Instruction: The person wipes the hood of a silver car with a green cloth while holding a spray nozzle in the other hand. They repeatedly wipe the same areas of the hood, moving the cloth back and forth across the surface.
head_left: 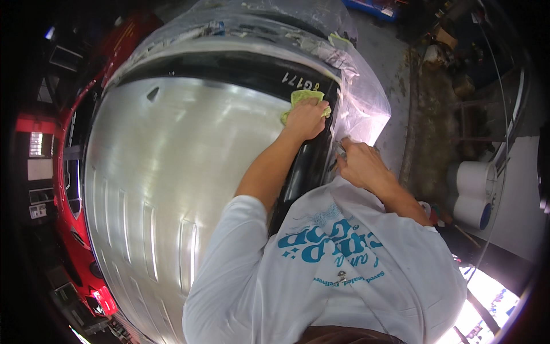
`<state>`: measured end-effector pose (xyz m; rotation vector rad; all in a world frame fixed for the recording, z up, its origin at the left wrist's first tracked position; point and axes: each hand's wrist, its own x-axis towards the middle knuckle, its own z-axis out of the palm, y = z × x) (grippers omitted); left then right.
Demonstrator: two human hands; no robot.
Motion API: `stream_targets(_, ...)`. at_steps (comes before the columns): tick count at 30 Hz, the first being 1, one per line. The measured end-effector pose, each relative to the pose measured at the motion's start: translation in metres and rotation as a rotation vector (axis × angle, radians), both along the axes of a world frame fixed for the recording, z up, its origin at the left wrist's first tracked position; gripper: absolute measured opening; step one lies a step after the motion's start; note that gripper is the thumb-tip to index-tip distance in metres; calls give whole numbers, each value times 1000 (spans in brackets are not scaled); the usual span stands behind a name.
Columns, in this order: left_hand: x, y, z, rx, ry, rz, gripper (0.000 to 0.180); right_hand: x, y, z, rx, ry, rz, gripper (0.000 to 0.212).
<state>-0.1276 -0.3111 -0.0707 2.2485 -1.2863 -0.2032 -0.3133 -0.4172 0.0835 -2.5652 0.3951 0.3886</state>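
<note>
My left hand [309, 118] is closed on a yellow-green cloth [307, 96], pressing it against the car's surface where the black-painted border [252, 67] meets the bare metallic roof panel [189, 132]. Parts of the cloth stick out above and beside my fingers. Lower and to the right, my right hand [369, 166] is closed beside the car's black edge, with a small greyish thing [342, 151] at its fingertips that I cannot make out. Clear plastic sheeting [366, 106], taped along the edge, hangs next to both hands. Pale characters mark the black paint near the cloth.
More plastic sheeting covers the car's far end. A red car [66, 172] stands along the left. On the right are white buckets [472, 178], a cardboard box [446, 39] and a hanging cable [497, 69]. Something blue [372, 7] lies at the top edge.
</note>
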Motion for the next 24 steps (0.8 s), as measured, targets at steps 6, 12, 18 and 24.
stream_targets(6, -12, -38, 28, -312, 325, -6, 46, -12, -40, 3, 125, -86, -177, 29)
stream_targets(12, -101, 5, 53, 233, -187, 125, 53, -36, -54, -25, 329, -55, -69, 25)
stream_targets(18, -68, -51, 12, 433, -365, -60, 51, -36, -69, -60, 409, -46, -106, 25)
stream_targets(24, -4, -107, -23, 306, -355, -149, 54, -50, -104, -61, 420, -36, -271, 30)
